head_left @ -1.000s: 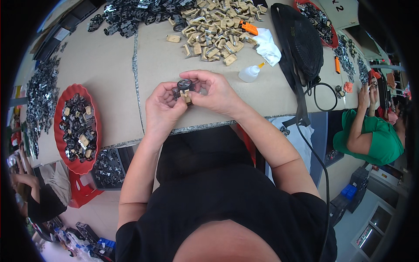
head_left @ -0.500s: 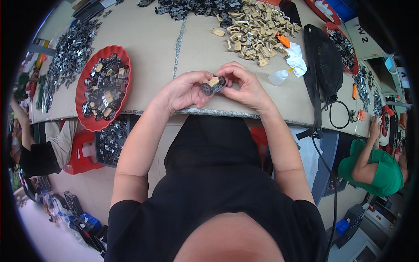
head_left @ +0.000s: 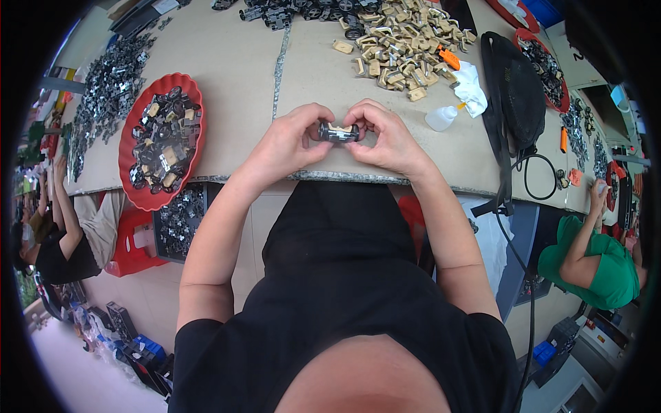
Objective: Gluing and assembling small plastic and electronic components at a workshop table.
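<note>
The person's left hand [head_left: 286, 141] and right hand [head_left: 387, 138] meet over the near edge of the table [head_left: 234, 62], and between them they hold a small dark part [head_left: 339, 131] with a tan piece on it. Fingers of both hands are closed around its two ends, the thumbs underneath; the part lies roughly level, just above the table edge. Its exact make-up is hard to tell at this size; it seems to be a small assembled piece with round dark ends.

To the left of the held part, a red tray [head_left: 131, 148] sits on the table, filled with dark and tan pieces of the same look. Beyond the part, farther up the table, lies a heap of tan pieces [head_left: 403, 41], with an orange tool [head_left: 449, 58] at the heap's right side. Right of the part, near it, stands a small white squeeze bottle [head_left: 442, 117] beside a crumpled white cloth [head_left: 471, 86]. Farther right lies a black bag [head_left: 516, 89] with its strap hanging off the table edge.
</note>
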A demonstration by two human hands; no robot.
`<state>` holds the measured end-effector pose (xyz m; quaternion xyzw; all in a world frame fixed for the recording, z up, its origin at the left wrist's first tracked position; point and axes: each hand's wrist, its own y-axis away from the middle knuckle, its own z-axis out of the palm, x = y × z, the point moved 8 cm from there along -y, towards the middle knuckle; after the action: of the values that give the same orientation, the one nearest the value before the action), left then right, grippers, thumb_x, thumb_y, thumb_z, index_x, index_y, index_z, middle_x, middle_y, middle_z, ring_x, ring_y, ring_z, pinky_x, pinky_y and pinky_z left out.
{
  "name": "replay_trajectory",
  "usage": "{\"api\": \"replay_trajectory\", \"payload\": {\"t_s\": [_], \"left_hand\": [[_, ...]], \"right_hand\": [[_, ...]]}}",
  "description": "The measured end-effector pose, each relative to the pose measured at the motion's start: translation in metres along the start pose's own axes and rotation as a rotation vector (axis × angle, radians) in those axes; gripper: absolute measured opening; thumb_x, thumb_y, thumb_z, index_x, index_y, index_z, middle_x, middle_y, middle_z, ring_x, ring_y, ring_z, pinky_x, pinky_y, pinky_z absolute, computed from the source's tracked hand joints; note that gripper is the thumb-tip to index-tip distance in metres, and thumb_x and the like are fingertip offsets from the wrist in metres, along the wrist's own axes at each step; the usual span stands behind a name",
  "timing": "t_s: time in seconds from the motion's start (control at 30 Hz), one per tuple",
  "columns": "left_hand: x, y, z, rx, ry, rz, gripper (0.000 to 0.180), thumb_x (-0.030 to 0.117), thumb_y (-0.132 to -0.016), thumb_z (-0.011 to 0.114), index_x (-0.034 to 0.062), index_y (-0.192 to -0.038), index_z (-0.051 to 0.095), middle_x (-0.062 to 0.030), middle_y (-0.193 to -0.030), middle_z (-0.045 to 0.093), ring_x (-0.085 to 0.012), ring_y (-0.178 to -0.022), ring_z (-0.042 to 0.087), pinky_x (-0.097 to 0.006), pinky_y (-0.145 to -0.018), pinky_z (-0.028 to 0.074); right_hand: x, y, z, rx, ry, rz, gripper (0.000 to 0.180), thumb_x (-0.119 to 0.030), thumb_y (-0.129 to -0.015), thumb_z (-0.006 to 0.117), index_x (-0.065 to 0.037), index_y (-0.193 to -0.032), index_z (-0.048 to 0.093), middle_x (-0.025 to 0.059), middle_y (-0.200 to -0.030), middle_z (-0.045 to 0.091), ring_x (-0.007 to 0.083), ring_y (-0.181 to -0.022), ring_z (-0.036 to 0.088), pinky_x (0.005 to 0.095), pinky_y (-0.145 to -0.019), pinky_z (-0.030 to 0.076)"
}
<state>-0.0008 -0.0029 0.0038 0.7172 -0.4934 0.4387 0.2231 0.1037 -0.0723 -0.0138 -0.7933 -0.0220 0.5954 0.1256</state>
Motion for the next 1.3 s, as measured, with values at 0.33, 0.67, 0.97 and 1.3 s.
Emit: {"api": "replay_trajectory", "payload": {"t_s": [0.33,0.67,0.97,1.3], "left_hand": [[0.013,-0.01,0.005,-0.103,-0.236,0.139,0.023,0.01,-0.067,0.066,0.0039,-0.085,0.053,-0.0087,-0.08,0.055,-0.0252,-0.07,0.057,-0.034,-0.061,0.046],[0.003,-0.009,0.007,-0.105,-0.18,0.202,0.023,0.001,-0.063,0.068,0.0006,-0.083,0.057,-0.0086,-0.079,0.059,-0.0232,-0.07,0.057,-0.03,-0.06,0.046],[0.008,-0.008,0.002,-0.029,-0.189,0.207,0.026,0.0,-0.063,0.067,0.0009,-0.086,0.056,-0.0092,-0.083,0.059,-0.0237,-0.069,0.058,-0.03,-0.059,0.047],[0.035,0.007,0.014,0.316,-0.72,0.505,0.022,0.005,-0.062,0.058,0.0055,-0.083,0.051,-0.0062,-0.09,0.053,-0.0216,-0.079,0.054,-0.031,-0.058,0.048]], "right_hand": [[-0.005,-0.002,0.003,-0.048,0.061,-0.033,0.023,-0.004,-0.064,0.064,-0.002,-0.086,0.056,0.004,-0.084,0.047,0.0108,-0.068,0.048,0.0233,-0.063,0.044],[0.0,-0.001,0.007,-0.052,-0.013,0.014,0.022,-0.001,-0.066,0.065,-0.003,-0.087,0.058,0.0021,-0.089,0.048,0.0084,-0.069,0.045,0.0214,-0.063,0.041],[0.002,-0.003,0.002,-0.013,-0.03,-0.013,0.027,-0.002,-0.07,0.065,-0.003,-0.096,0.057,0.0033,-0.093,0.05,0.0075,-0.071,0.049,0.0206,-0.065,0.043],[0.028,0.0,-0.003,0.053,-0.293,0.408,0.03,-0.003,-0.079,0.06,0.0,-0.107,0.05,0.0006,-0.092,0.053,0.0018,-0.067,0.051,0.0149,-0.059,0.041]]}}
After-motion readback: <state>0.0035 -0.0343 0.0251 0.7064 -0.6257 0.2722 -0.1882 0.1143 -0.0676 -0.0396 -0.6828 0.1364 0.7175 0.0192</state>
